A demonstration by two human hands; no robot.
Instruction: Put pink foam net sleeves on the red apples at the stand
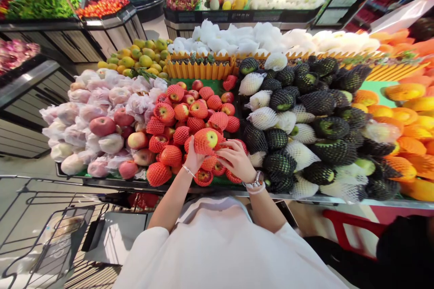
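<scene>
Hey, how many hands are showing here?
2: the left hand holds a red-netted apple from the left, and the right hand is at its right side. The dark shape at lower right could hide others.

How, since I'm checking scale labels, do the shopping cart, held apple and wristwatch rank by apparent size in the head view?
1. Shopping cart, cut off by the picture's edge
2. Held apple, far smaller
3. Wristwatch, smaller still
</scene>
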